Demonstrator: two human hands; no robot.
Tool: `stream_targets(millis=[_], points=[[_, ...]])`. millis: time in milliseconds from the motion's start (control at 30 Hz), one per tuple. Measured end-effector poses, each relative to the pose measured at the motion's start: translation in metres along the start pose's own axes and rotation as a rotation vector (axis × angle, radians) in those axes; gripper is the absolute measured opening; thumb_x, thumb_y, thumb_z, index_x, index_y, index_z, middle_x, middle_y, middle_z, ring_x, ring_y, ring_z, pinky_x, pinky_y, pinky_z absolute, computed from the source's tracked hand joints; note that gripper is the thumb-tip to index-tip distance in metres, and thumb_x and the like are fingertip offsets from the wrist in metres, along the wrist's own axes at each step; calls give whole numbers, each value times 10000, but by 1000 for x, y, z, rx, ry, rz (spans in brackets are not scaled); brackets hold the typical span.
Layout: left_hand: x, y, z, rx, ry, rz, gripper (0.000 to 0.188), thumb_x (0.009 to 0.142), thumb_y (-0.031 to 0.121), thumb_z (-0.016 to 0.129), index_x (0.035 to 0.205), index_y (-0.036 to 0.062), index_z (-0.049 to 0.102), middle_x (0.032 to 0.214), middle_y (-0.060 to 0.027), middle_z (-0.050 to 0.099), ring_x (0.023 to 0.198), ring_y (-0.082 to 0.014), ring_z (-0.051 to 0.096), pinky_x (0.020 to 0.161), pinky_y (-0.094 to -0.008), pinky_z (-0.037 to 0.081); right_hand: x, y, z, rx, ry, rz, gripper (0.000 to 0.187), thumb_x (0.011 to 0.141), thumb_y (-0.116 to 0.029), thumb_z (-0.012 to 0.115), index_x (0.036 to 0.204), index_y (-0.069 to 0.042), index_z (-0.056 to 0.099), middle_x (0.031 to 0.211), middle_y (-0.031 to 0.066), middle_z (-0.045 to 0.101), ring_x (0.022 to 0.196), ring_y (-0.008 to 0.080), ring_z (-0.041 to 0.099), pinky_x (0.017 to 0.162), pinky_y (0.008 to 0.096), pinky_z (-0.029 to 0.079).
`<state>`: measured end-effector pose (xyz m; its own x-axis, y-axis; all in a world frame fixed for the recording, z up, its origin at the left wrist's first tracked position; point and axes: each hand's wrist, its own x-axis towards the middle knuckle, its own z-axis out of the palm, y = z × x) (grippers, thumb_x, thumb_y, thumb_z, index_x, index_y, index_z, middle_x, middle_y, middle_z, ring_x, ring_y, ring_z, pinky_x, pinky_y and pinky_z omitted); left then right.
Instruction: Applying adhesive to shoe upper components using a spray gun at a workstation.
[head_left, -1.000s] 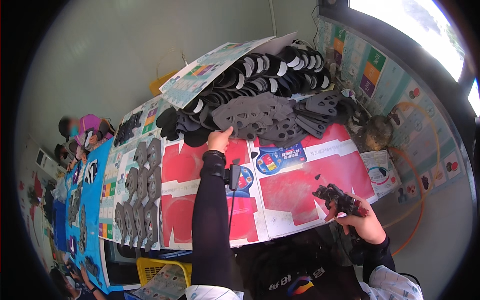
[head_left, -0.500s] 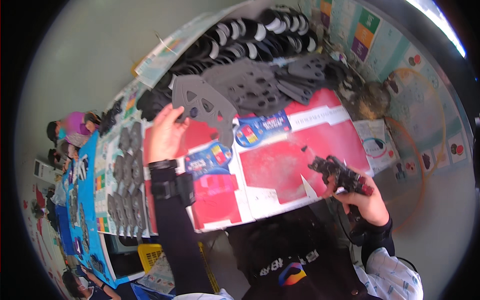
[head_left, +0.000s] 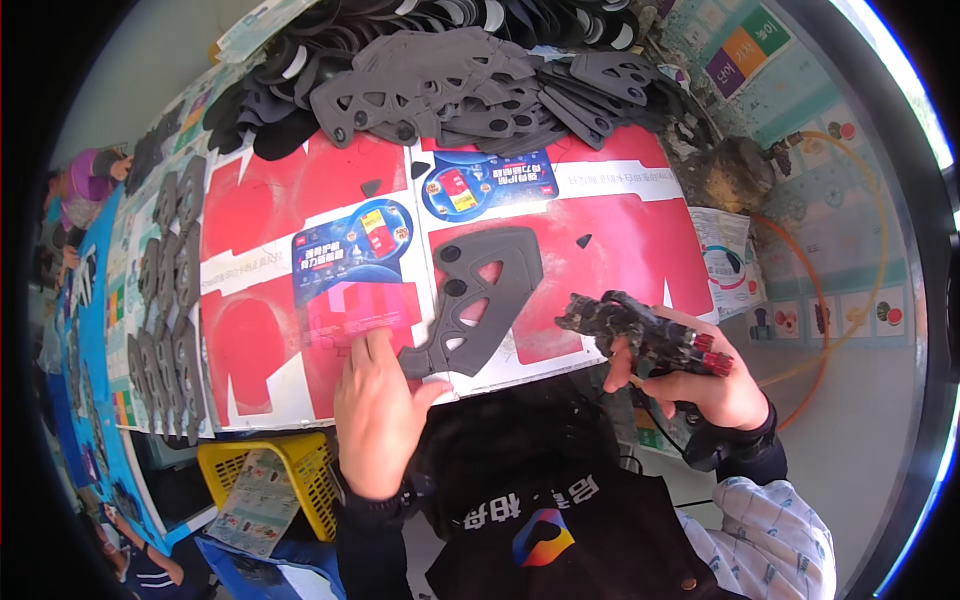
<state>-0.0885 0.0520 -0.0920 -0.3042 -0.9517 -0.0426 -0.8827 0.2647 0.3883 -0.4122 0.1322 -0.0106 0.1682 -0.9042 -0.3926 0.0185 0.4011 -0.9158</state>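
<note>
A dark grey cut-out panel with several holes and two round black spots lies flat on the red and white table covering. My left hand rests at the near edge, fingers stretched forward on the covering. The narrow end of the panel lies between its fingers and thumb; the thumb is beside that end. To the right, my right hand is wrapped round a grimy black spray gun with red knobs. The gun's nozzle end points left, towards the panel, with a gap between them.
A heap of similar grey panels lies at the back, with curved black pieces behind it. More panels stand in rows at the left. A yellow basket is below the table edge. Orange hoses hang at the right; other people work far left.
The grey panel, held up over the table by my left hand before, now lies flat on the covering. My left hand has come down and nearer. The right hand keeps the spray gun.
</note>
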Motion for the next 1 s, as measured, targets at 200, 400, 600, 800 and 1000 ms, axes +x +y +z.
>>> stream_targets(millis=[200, 400, 600, 800, 1000], points=[[-9, -7, 20, -362, 42, -27, 359, 838, 150, 872, 1031, -20, 622, 824, -146, 600, 731, -328, 632, 660, -399, 504, 16, 0, 16, -43, -9, 32, 461, 894, 73, 624, 1349, 12, 577, 1080, 100, 747, 780, 69, 630, 580, 219, 463], [-16, -12, -1, -757, -182, -213, 201, 1007, 180, 684, 962, -8, 632, 764, -147, 631, 757, -338, 624, 670, -439, 473, 22, -17, 32, -136, -121, 113, 446, 888, 64, 618, 1328, -7, 594, 1072, 71, 739, 775, 62, 615, 590, 212, 461], [-15, -21, 25, -192, 205, 79, 119, 975, 116, 693, 965, 18, 625, 856, -168, 654, 852, -375, 591, 794, -470, 419, 36, -14, 52, -246, -147, 235, 441, 906, 52, 641, 1340, -11, 589, 1051, 40, 726, 795, 63, 615, 640, 230, 476], [-22, -24, 18, -157, 150, 54, 132, 958, 115, 715, 946, 32, 612, 850, -149, 658, 845, -345, 588, 804, -443, 406, 51, -8, 73, -299, -181, 240, 558, 890, 122, 628, 1430, 14, 539, 1033, 47, 704, 831, 102, 645, 673, 237, 491], [-23, -30, 26, -220, 181, 6, 190, 926, 135, 766, 945, 30, 608, 841, -129, 660, 846, -325, 593, 827, -436, 406, 71, -9, 86, -361, -282, 310, 327, 971, 34, 643, 1293, 19, 582, 995, 28, 670, 849, 73, 597, 723, 257, 492]])
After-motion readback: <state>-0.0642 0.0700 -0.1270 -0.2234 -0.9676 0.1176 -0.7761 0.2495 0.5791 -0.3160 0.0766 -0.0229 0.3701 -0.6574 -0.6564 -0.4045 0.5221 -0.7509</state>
